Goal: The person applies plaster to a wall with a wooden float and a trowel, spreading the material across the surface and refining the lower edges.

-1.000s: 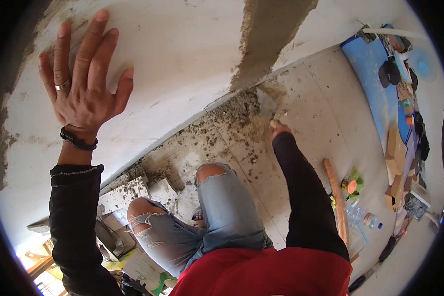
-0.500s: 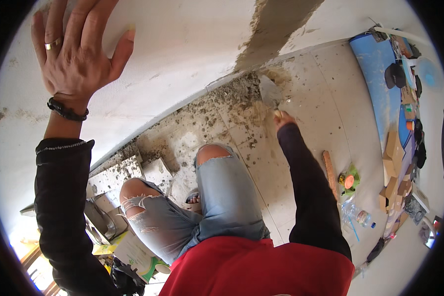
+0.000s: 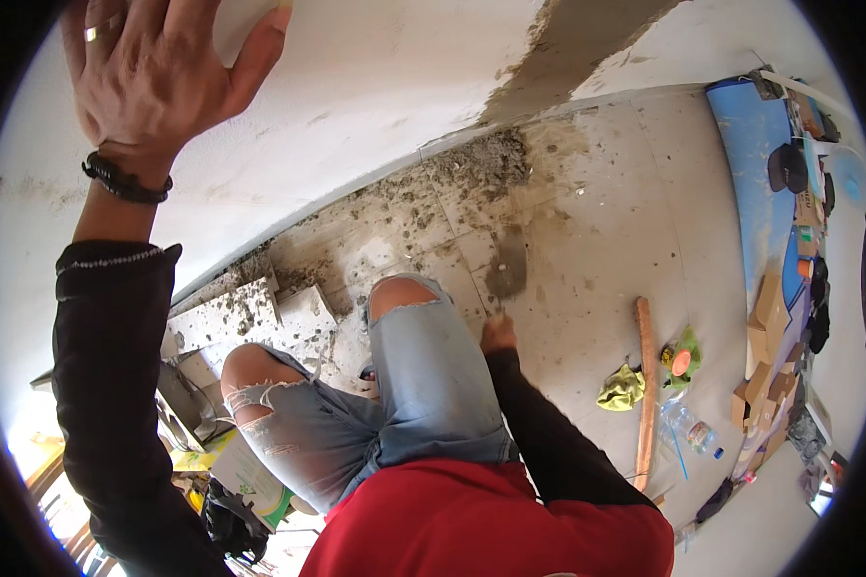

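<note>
My left hand (image 3: 154, 82) lies flat against the pale wall (image 3: 356, 58), fingers spread and their tips cut off by the upper edge. It wears a ring, with dark beads at the wrist. Low over the tiled floor (image 3: 587, 317), my right hand (image 3: 498, 334) is closed round the handle of a trowel (image 3: 506, 264). Its grey blade points away from me and its outline is blurred. Crumbled mortar (image 3: 481, 163) lies heaped beyond the blade, along the foot of the wall. Above that heap runs a band of wet grey mortar (image 3: 577, 43) on the wall.
Right of my arm lie a wooden batten (image 3: 645, 385), a yellow-green cloth (image 3: 623, 388) and a plastic bottle (image 3: 691, 428). A blue mat (image 3: 755, 144) and cardboard boxes (image 3: 768, 317) line the far right. Speckled broken boards (image 3: 226, 322) lie left of my knees.
My right hand has drawn the trowel back toward me and left, away from the wall. My left hand stays on the wall. The cloth, hidden by my arm before, now shows.
</note>
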A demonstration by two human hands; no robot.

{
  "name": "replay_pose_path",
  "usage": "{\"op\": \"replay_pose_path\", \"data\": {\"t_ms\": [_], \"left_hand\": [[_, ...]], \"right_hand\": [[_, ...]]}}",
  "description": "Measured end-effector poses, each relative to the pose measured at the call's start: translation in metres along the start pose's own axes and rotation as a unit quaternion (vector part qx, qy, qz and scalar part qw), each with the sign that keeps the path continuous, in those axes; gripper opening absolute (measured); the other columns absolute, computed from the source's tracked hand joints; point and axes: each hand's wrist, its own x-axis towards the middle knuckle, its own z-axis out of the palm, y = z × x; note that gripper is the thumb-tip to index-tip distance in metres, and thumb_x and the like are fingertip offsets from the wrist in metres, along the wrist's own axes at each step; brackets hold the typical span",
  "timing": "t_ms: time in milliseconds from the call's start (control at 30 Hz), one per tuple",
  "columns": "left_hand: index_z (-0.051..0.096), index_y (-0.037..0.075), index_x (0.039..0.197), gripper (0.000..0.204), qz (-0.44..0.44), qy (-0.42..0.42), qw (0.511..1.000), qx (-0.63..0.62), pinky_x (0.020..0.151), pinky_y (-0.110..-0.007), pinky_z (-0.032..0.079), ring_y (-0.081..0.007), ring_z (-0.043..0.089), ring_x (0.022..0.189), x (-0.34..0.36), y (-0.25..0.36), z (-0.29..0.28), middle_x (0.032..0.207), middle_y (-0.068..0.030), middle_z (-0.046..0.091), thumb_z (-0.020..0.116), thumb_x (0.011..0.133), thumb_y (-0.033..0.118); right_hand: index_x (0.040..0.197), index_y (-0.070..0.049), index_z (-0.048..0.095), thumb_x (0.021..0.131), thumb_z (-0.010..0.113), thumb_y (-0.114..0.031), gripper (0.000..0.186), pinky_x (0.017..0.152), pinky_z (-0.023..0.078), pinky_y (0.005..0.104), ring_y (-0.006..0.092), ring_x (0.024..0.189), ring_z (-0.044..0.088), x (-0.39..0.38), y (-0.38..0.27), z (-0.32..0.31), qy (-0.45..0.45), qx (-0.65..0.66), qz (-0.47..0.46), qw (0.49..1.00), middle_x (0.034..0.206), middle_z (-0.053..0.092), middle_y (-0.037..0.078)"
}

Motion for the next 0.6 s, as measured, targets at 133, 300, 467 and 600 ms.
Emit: {"op": "replay_pose_path", "data": {"t_ms": [133, 300, 467, 600], "left_hand": [[0.056, 0.005, 0.117, 0.042, 0.018, 0.039, 0.998, 0.055, 0.113, -0.057, 0.019, -0.0393, 0.032, 0.138, -0.011, -0.001, 0.008, 0.141, -0.0138, 0.048, 0.052, 0.087, 0.034], [0.06, 0.008, 0.113, 0.039, -0.034, 0.058, 0.997, 0.022, 0.113, -0.056, 0.019, -0.036, 0.031, 0.139, -0.012, 0.01, 0.014, 0.143, -0.008, 0.048, 0.056, 0.083, 0.034], [0.062, 0.013, 0.111, 0.037, -0.069, 0.104, 0.992, -0.013, 0.114, -0.056, 0.018, -0.0331, 0.031, 0.14, -0.01, 0.014, 0.022, 0.143, -0.0033, 0.048, 0.057, 0.081, 0.035], [0.062, 0.015, 0.11, 0.036, -0.092, 0.144, 0.985, -0.031, 0.115, -0.056, 0.017, -0.0315, 0.03, 0.141, -0.005, 0.017, 0.029, 0.144, -0.0014, 0.047, 0.055, 0.081, 0.036]], "right_hand": [[0.11, -0.001, 0.052, 0.09, 0.054, -0.03, 0.035, 0.072, 0.049, 0.0531, 0.0502, 0.087, 0.059, 0.092, -0.071, -0.077, 0.055, 0.167, 0.146, 0.974, 0.092, 0.061, 0.032], [0.109, -0.002, 0.052, 0.09, 0.055, -0.033, 0.037, 0.073, 0.05, 0.0506, 0.048, 0.089, 0.06, 0.076, -0.033, -0.127, 0.033, 0.159, 0.121, 0.979, 0.093, 0.063, 0.027], [0.114, -0.008, 0.054, 0.089, 0.055, -0.04, 0.041, 0.079, 0.05, 0.0501, 0.0462, 0.091, 0.062, 0.073, -0.026, -0.106, -0.257, -0.041, -0.132, 0.956, 0.098, 0.065, 0.025], [0.108, -0.008, 0.058, 0.089, 0.053, -0.042, 0.039, 0.076, 0.051, 0.0468, 0.0394, 0.088, 0.064, 0.105, -0.049, -0.062, -0.306, -0.091, -0.211, 0.924, 0.093, 0.066, 0.021]]}}
